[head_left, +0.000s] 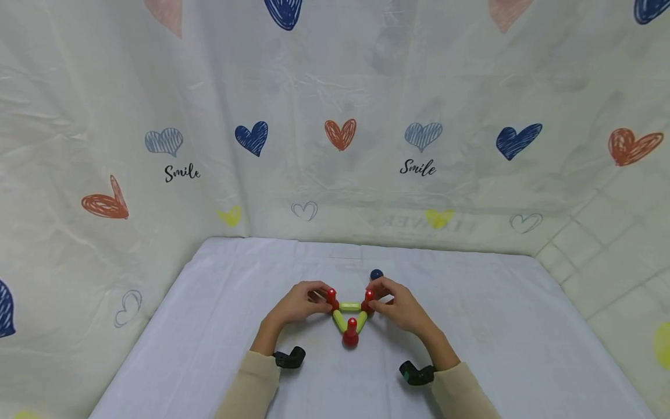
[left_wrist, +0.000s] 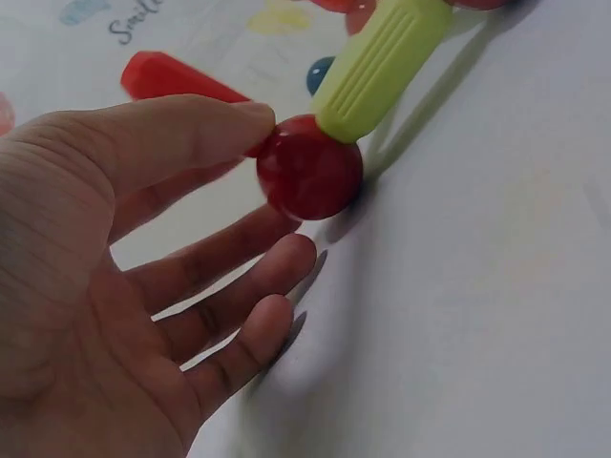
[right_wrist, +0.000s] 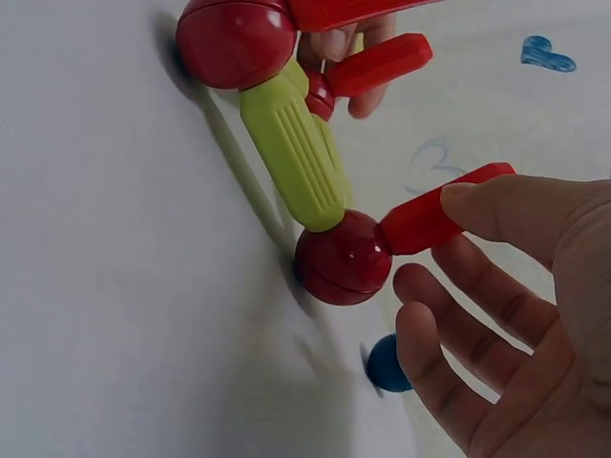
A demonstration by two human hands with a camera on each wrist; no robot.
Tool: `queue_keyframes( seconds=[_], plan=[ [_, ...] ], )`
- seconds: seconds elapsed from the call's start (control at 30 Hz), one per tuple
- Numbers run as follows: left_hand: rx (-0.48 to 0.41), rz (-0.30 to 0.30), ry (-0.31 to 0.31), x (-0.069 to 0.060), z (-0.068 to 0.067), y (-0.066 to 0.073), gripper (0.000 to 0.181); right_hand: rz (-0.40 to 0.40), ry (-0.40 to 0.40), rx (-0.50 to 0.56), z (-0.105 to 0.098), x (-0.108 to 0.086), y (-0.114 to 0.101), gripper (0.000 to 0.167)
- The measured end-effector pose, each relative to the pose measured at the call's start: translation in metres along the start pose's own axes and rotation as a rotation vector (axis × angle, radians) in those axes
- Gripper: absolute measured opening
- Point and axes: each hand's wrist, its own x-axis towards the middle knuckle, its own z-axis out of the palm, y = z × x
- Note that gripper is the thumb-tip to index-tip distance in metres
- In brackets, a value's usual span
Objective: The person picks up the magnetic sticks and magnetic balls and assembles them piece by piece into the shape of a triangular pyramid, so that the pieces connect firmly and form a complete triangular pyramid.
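Note:
On the table lies a triangle of yellow-green rods (head_left: 349,306) joined at its corners by red balls (head_left: 350,340). From each ball a red rod (head_left: 352,326) stands up. My left hand (head_left: 299,302) pinches the left corner's red rod (left_wrist: 172,76) low down, close to its ball (left_wrist: 310,170); the other fingers are spread beside it. With thumb and fingers my right hand (head_left: 402,307) pinches the red rod (right_wrist: 425,218) on the right corner's ball (right_wrist: 344,260). The front corner is untouched.
A dark blue ball (head_left: 376,274) lies behind the triangle, close to the right hand. White cloth (head_left: 502,326) covers the table. A curtain printed with hearts (head_left: 340,186) hangs at the back and sides. Black wrist cameras (head_left: 417,373) sit on both wrists.

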Motion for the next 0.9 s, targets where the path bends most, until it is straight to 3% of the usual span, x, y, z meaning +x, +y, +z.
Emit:
queue_keyframes(
  seconds=[0.2,0.33,0.9],
  plan=[
    [-0.03,0.042,0.002,-0.0012,-0.0054,-0.0017,0.022,0.03,-0.024,-0.011,-0.0017,0.0002,0.0027,0.025],
    [-0.039,0.038,-0.003,-0.0007,-0.0046,0.0007,0.021,0.035,-0.029,-0.007,-0.001,0.0001,0.0033,0.024],
    [-0.029,0.025,-0.005,-0.0008,0.0016,0.0061,0.02,-0.052,-0.038,-0.07,0.005,-0.0019,0.0004,0.022]
  ],
)
